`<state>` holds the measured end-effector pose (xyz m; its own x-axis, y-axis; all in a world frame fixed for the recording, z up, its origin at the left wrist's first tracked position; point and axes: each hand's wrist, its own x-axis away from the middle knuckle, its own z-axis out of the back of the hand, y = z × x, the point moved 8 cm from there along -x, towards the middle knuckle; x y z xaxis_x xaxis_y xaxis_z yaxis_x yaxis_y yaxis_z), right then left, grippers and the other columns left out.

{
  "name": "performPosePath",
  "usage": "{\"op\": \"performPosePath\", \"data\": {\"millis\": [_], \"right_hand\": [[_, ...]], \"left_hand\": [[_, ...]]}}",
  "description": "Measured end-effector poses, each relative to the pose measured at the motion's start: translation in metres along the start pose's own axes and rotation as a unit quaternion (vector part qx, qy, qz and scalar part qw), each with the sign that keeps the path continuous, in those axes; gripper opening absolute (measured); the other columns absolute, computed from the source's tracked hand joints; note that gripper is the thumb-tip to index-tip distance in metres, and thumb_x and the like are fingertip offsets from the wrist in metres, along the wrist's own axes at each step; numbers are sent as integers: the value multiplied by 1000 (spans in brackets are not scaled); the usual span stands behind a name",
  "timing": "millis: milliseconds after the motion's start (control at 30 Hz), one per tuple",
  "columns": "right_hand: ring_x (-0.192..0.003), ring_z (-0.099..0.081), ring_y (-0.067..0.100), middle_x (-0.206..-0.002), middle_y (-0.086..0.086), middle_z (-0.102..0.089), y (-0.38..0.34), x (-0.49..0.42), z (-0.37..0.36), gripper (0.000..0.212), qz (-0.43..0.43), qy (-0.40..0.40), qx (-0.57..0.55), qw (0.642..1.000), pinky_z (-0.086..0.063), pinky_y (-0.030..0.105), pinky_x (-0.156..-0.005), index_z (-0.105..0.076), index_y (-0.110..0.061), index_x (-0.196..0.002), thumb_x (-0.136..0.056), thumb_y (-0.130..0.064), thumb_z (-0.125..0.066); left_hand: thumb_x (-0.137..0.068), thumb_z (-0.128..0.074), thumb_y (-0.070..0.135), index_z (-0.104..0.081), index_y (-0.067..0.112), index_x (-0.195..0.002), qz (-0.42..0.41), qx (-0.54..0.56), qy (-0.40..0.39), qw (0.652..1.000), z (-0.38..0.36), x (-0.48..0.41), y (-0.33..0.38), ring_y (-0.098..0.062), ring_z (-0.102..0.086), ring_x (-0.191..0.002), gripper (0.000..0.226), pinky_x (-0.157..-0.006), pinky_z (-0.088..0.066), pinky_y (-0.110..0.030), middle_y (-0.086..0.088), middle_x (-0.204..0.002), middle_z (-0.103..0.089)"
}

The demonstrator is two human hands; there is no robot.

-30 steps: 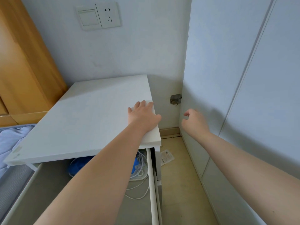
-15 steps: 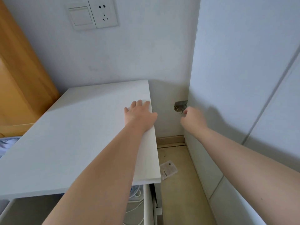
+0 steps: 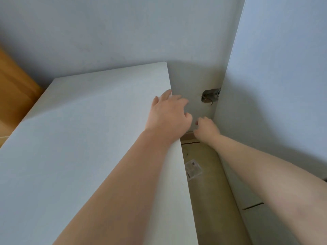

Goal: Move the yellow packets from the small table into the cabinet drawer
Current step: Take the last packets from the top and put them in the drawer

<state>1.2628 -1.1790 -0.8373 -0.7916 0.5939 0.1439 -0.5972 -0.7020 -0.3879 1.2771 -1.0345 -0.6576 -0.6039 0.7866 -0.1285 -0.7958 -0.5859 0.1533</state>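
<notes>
The white cabinet top (image 3: 85, 138) fills the left of the head view. My left hand (image 3: 168, 115) rests on its far right edge, fingers curling over the side and holding nothing. My right hand (image 3: 206, 129) hangs in the narrow gap between the cabinet and the white wardrobe panel (image 3: 276, 103), fingers loosely curled and empty. The drawer is out of sight below the cabinet top. No yellow packets and no small table are in view.
A small clear packet (image 3: 193, 169) lies on the tan floor in the gap. A dark hole with a wire (image 3: 209, 96) sits in the back wall. A wooden panel (image 3: 16, 96) stands at the left.
The view has moved forward and down over the cabinet, so the open drawer and wall socket have left the frame. My left hand slid to the cabinet's right edge; my right hand dropped lower into the gap.
</notes>
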Motion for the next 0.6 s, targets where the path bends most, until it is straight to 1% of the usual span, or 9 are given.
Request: {"op": "performPosePath", "data": {"millis": [67, 133, 200, 267, 300, 400, 467, 533, 600], "right_hand": [[-116, -46, 31, -125, 16, -50, 6, -4, -26, 36, 9, -39, 16, 999, -45, 42, -94, -51, -4, -122, -89, -18, -52], [-121, -44, 33, -129, 18, -47, 15, -6, -58, 39, 14, -88, 33, 995, -42, 41, -97, -49, -3, -125, -89, -16, -52], [-124, -42, 34, -133, 19, -45, 26, -4, -86, 42, 14, -125, 42, 991, -40, 38, -99, -46, -1, -129, -89, -12, -50], [-124, -44, 34, -136, 20, -45, 39, -1, -112, 43, -5, -155, 31, 987, -40, 37, -100, -44, 1, -132, -90, -10, -47], [-125, -45, 34, -137, 21, -46, 46, 0, -126, 44, -17, -170, 22, 985, -41, 37, -100, -44, 1, -134, -92, -10, -46], [-125, -48, 32, -139, 19, -46, 62, 2, -166, 45, -48, -211, 4, 976, -42, 33, -98, -41, -1, -137, -93, -9, -48], [-128, -44, 31, -142, 17, -42, 70, 2, -192, 52, -56, -220, 6, 974, -41, 34, -102, -36, -3, -141, -91, -9, -49], [-130, -41, 31, -145, 15, -39, 73, 2, -214, 57, -52, -229, 4, 972, -39, 34, -104, -31, -3, -144, -90, -11, -51], [-129, -41, 31, -143, 14, -39, 72, 0, -235, 60, -46, -245, 4, 969, -40, 37, -103, -31, -3, -142, -88, -11, -54]], "left_hand": [[-93, -42, 24, -49, 23, -137, -11, -1, -11, 1000, -4, 0, 3, -20, -13, -145, 44, -117, -12, -38, 4, -147, -42], [-93, -42, 21, -52, 23, -134, -21, -2, -14, 1000, -4, -2, 5, -19, -16, -145, 43, -116, -11, -36, 5, -143, -47], [-93, -43, 18, -55, 24, -132, -41, 8, -12, 999, -4, -3, 9, -17, -31, -138, 41, -117, -15, -34, 3, -136, -54], [-93, -43, 19, -57, 27, -129, -60, 10, -25, 998, -6, -1, 16, -17, -48, -123, 39, -116, -18, -34, 3, -128, -62], [-94, -43, 19, -58, 28, -127, -65, 7, -28, 997, -7, -1, 17, -16, -52, -118, 38, -116, -19, -34, 4, -124, -64], [-95, -43, 22, -62, 29, -122, -67, -7, -28, 997, -6, -3, 19, -14, -52, -118, 33, -117, -17, -33, 7, -125, -63], [-97, -42, 22, -62, 29, -122, -59, -16, -28, 998, -5, -3, 20, -14, -51, -118, 33, -116, -17, -31, 8, -126, -61], [-98, -40, 20, -61, 28, -122, -53, -19, -26, 998, -4, -2, 21, -15, -51, -115, 33, -111, -20, -28, 8, -123, -63], [-98, -40, 20, -62, 28, -121, -55, -14, -22, 998, -3, -2, 21, -13, -54, -113, 33, -108, -23, -26, 8, -120, -64]]}}
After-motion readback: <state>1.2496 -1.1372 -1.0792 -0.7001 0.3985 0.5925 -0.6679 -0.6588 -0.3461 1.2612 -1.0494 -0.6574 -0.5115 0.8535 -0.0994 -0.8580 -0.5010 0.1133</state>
